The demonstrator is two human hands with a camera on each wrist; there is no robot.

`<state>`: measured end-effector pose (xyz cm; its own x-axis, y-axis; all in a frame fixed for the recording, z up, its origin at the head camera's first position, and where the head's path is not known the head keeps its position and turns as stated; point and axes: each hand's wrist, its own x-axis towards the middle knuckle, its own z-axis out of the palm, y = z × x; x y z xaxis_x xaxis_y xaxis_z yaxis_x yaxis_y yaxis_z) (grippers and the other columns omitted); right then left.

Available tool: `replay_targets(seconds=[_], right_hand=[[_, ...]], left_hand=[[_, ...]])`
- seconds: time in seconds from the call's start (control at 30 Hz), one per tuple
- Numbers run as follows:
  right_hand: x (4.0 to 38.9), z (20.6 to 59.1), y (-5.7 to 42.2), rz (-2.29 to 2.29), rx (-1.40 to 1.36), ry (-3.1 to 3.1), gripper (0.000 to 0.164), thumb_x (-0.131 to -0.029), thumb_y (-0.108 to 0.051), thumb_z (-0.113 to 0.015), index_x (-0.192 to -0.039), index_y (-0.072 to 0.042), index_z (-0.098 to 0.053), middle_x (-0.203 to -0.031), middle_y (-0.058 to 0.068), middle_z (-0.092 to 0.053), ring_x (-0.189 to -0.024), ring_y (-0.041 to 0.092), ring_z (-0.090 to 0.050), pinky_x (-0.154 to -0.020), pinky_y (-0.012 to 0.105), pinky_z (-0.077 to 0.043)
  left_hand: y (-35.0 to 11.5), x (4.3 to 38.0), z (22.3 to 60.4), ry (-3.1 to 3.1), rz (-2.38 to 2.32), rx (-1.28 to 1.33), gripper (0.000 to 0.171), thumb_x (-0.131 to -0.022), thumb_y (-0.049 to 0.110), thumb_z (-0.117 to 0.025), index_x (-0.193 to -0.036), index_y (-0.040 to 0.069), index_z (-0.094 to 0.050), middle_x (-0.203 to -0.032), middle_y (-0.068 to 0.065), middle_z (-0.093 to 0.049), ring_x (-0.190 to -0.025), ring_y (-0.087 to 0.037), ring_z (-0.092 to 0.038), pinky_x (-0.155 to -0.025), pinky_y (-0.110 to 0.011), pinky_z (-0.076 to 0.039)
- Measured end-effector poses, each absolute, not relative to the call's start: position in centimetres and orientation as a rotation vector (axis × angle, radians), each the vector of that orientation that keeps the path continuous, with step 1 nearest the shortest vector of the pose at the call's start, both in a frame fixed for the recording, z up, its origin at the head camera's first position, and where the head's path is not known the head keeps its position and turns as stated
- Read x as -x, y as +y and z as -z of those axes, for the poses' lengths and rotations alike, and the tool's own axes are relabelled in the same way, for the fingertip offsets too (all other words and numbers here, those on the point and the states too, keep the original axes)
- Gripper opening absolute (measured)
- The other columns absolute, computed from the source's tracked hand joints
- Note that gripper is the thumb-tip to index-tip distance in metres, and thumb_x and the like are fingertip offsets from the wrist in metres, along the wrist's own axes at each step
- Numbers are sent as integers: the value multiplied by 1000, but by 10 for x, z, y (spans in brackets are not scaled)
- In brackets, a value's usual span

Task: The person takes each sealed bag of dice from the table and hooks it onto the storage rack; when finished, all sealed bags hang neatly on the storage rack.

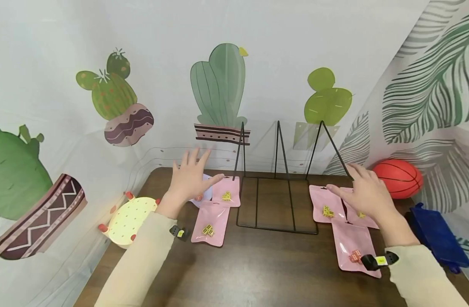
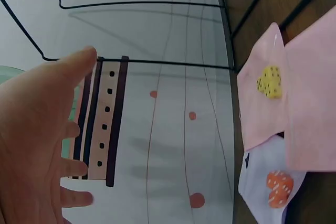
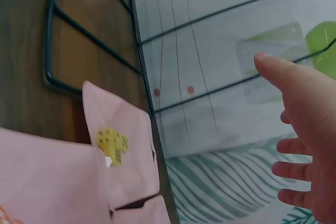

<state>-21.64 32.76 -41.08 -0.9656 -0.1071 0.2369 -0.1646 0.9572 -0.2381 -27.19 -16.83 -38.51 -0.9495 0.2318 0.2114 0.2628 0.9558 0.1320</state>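
My left hand (image 1: 189,179) hovers with fingers spread above a lilac pouch (image 1: 206,197) and a pink pouch (image 1: 220,187) that hold dice. In front of these lies another pink pouch (image 1: 200,234) with yellow dice (image 1: 208,230). On the right side, my right hand (image 1: 368,194) is held out, its fingers extended, over three pink pouches, the nearest pouch (image 1: 349,234) holding red dice (image 1: 355,256). Between the hands stands a black wire rack (image 1: 276,229) with upright triangular dividers. Both wrist views show the left hand (image 2: 37,124) and right hand (image 3: 315,124) gripping nothing.
A pale yellow basket (image 1: 123,226) with red feet lies at the table's left edge. A red basketball (image 1: 399,181) and a blue plastic container (image 1: 435,238) sit at the right. Behind the brown table (image 1: 257,273) hangs a cactus-printed cloth (image 1: 272,55).
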Motion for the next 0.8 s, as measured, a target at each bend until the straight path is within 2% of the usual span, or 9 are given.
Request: replay_targets(seconds=[0.07, 0.2, 0.3, 0.4, 0.5, 0.6, 0.8], right_hand=[[209, 412, 322, -378, -232, -2865, 94, -93, -68, -63, -152, 3, -45, -150, 36, -40, -131, 61, -38, -101, 78, -31], [196, 418, 308, -440, -301, -2822, 80, -93, -59, -70, -147, -3, -52, -144, 33, -49, -125, 57, -49, -93, 76, -40], [187, 426, 295, -535, -346, -2802, 72, -93, -52, -74, -144, -5, -55, -141, 26, -53, -111, 46, -63, -82, 67, -50], [178, 437, 281, -586, -364, -2811, 69, -93, -51, -74, -142, -5, -58, -139, 21, -54, -91, 33, -70, -72, 58, -54], [172, 451, 269, -602, -353, -2828, 66, -92, -51, -76, -139, -6, -62, -136, 19, -57, -77, 21, -67, -65, 51, -53], [167, 468, 257, -616, -351, -2839, 60, -91, -48, -78, -134, -8, -66, -126, 15, -62, -72, 14, -61, -63, 46, -51], [156, 499, 239, -649, -324, -2867, 47, -87, -41, -83, -123, -12, -73, -99, 3, -63, -80, 21, -64, -64, 47, -51]], left_hand=[[-168, 266, 388, -2910, 277, 364, 99, -90, 83, -48, -167, 30, -18, -169, -15, -20, -150, -47, -25, -108, -77, -24], [-166, 251, 394, -2907, 362, 336, 95, -92, 72, -58, -166, 22, -24, -164, -19, -29, -141, -48, -38, -101, -71, -39], [-166, 239, 402, -2915, 399, 312, 94, -92, 66, -64, -165, 18, -27, -160, -21, -35, -136, -48, -45, -96, -69, -44], [-167, 230, 414, -2927, 432, 288, 93, -91, 63, -68, -163, 16, -32, -156, -22, -39, -131, -48, -49, -92, -68, -47], [-168, 221, 429, -2942, 456, 273, 91, -90, 61, -70, -161, 14, -36, -153, -24, -41, -128, -48, -51, -88, -67, -49], [-167, 212, 444, -2975, 460, 249, 91, -90, 62, -70, -160, 14, -37, -151, -25, -44, -128, -50, -52, -86, -66, -51], [-167, 194, 470, -3039, 436, 182, 95, -86, 66, -73, -157, 11, -40, -141, -28, -49, -122, -50, -54, -81, -63, -52]])
